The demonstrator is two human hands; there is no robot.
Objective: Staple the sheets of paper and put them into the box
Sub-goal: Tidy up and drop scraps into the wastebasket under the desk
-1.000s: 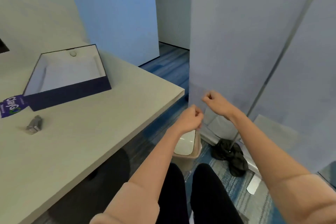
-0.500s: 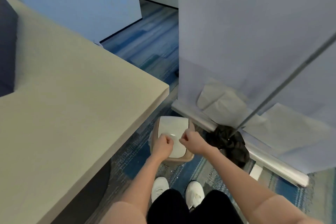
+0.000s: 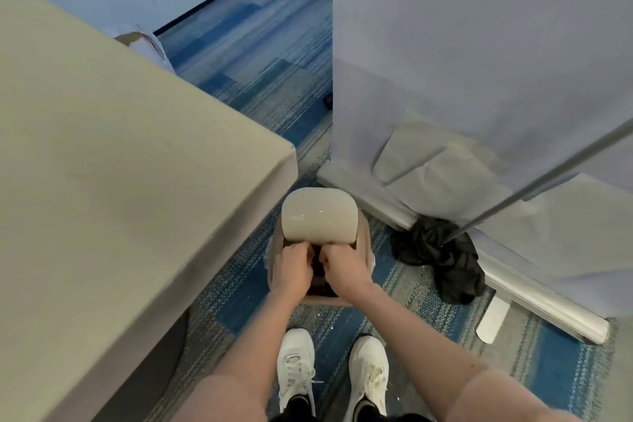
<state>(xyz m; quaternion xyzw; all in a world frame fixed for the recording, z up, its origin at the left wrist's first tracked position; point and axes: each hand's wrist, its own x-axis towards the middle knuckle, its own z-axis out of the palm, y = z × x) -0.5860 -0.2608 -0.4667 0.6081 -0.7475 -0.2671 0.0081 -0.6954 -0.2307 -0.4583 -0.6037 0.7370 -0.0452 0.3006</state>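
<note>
The left hand point(image 3: 291, 269) and right hand point(image 3: 346, 267) curl over the waste bin point(image 3: 363, 233) mouth; whether they pinch anything, I cannot tell. Anything released there would likely drop in and be lost.

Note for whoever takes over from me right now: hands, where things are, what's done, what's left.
Left hand: fingers curled over the open waste bin; any contents hidden.
Right hand: the same, close beside it.
Bin on the floor at the table corner, lid tipped up.
Sheets, stapler, box: out of view.
Done: cannot tell. Left: probably stapling and boxing.
</note>
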